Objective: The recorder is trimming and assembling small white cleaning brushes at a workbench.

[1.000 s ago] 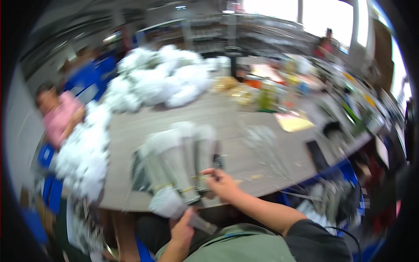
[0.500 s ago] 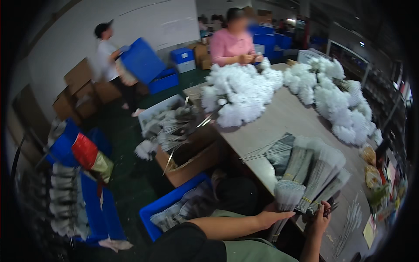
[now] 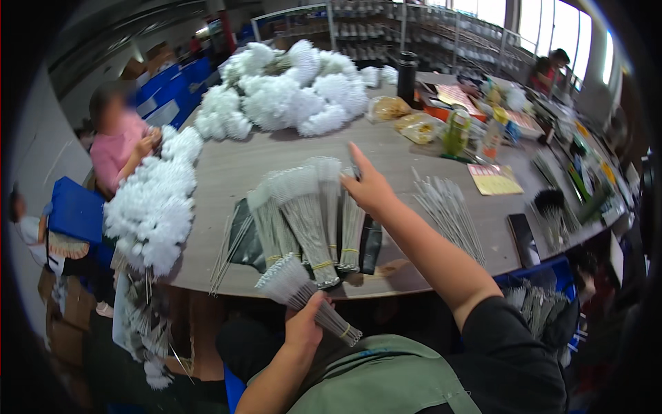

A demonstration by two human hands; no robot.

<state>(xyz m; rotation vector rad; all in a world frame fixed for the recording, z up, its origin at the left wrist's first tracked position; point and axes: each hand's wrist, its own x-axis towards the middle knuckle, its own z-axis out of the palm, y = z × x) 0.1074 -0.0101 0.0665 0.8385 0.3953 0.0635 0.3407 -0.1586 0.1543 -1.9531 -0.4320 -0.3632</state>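
Since half a second ago my view has swung back from the floor and cartons to the table point(image 3: 427, 162), and my right hand point(image 3: 367, 185) has left the bundles at the near edge and reached out over them.

My left hand point(image 3: 303, 328) is clamped on a bundle of thin wire brushes point(image 3: 298, 291), held just off the near edge, below the tabletop. Its long axis runs from upper left to lower right, white bristle heads up-left, bare wire stems and a yellow band down-right. My right hand is spread, fingers apart, gripping nothing, touching or just above the far end of the fanned brush bundles point(image 3: 310, 214) lying on the table. Those lie lengthwise away from me, banded stems toward the near edge, so they sit between my two hands; the left is nearer the stems.

Loose wires point(image 3: 448, 210) lie to the right. Toward the far right edge, a flat yellow card point(image 3: 495, 179) with red marks, clear bags point(image 3: 403, 117) of yellowish contents, a black cylinder point(image 3: 407, 72). White fluffy pompoms point(image 3: 289, 90) heap along the far left.
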